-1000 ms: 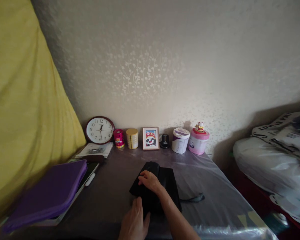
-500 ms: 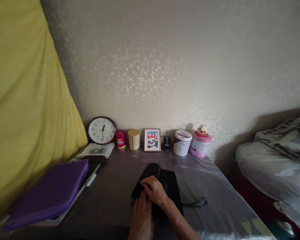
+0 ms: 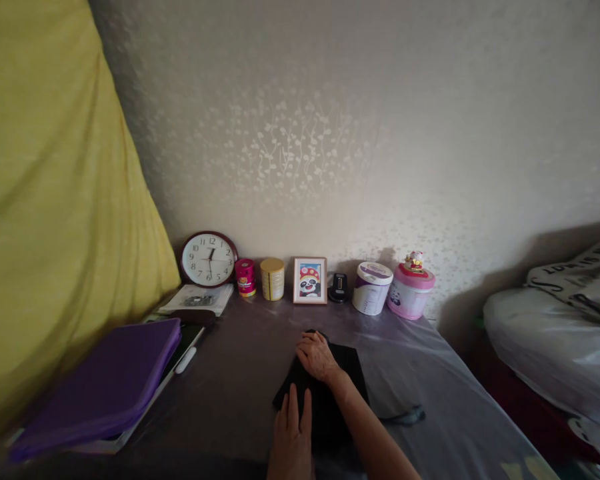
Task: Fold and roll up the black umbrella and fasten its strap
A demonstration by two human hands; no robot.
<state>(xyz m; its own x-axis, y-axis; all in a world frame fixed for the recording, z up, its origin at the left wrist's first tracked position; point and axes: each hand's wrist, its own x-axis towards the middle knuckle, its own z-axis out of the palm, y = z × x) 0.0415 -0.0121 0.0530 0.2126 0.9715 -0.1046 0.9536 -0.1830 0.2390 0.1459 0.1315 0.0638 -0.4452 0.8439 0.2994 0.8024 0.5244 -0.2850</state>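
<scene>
A black fabric item (image 3: 349, 373), soft and flat-looking, lies on the table in front of me; its exact kind cannot be made out. My left hand (image 3: 294, 427) rests on its near left part, fingers stretched and slightly spread. Farther up, my right hand (image 3: 317, 357) lies palm down across the item's far end, its fingers a little bent and pointing left. Both hands and the right forearm cover much of the fabric. From the item's right side a dark strap or cord (image 3: 407, 417) trails onto the table.
Along the wall stand a clock (image 3: 209, 260), a pink tin (image 3: 246, 279), a yellow-lidded can (image 3: 273, 280), a framed panda picture (image 3: 310, 281), a white tub (image 3: 373, 290) and a pink tub (image 3: 410, 293). Purple folders (image 3: 100, 387) lie left. Plastic-wrapped bundles (image 3: 555, 340) sit right.
My right hand has moved away from the left hand to the item's far end, and its fingers have loosened. The left hand's fingers have spread. The view has shifted slightly.
</scene>
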